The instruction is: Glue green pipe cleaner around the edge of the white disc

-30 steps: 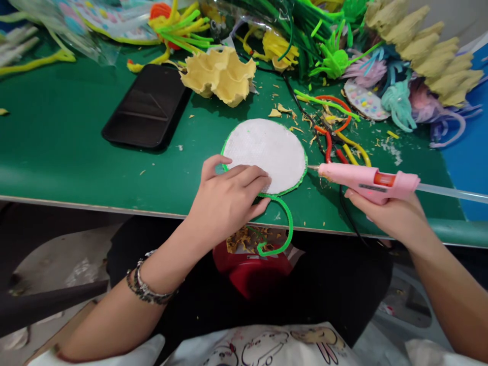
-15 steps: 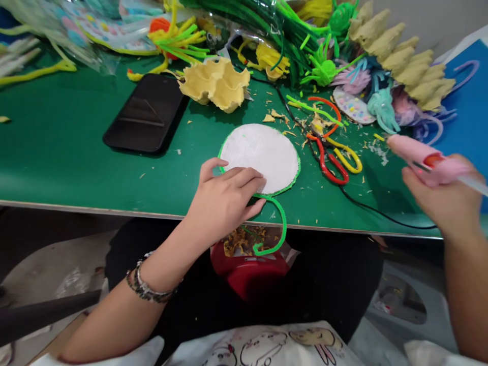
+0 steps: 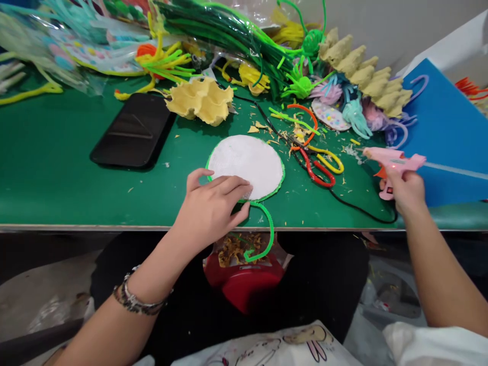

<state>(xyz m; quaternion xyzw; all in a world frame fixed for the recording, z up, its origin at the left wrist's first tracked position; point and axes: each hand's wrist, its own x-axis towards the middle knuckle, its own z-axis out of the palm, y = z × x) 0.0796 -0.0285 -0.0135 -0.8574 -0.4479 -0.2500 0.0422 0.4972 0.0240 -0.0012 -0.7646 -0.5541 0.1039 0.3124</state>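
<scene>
A white oval disc (image 3: 249, 162) with green pipe cleaner around its rim lies near the table's front edge. My left hand (image 3: 213, 208) grips its lower left side, fingers pressed on the face and thumb at the rim. From beside that thumb a loose green pipe cleaner (image 3: 271, 229) curls down past the table edge. On the right, my right hand (image 3: 407, 193) is closed around the grip of a pink hot glue gun (image 3: 394, 162), whose nozzle points left. White glue strings lie by the nozzle. Its cord (image 3: 360, 207) runs left across the table.
Pliers (image 3: 318, 170) with red and yellow handles lie among scraps and pipe cleaner pieces. A black phone (image 3: 133, 132) and an egg carton piece (image 3: 202, 100) lie further left. Bundled pipe cleaners (image 3: 229, 35) crowd the back. A red stool (image 3: 247, 287) with scraps stands below.
My right hand has brought the glue gun down near the table by the blue sheet, turning it side-on. My left hand keeps its hold on the disc. The view has shifted slightly.
</scene>
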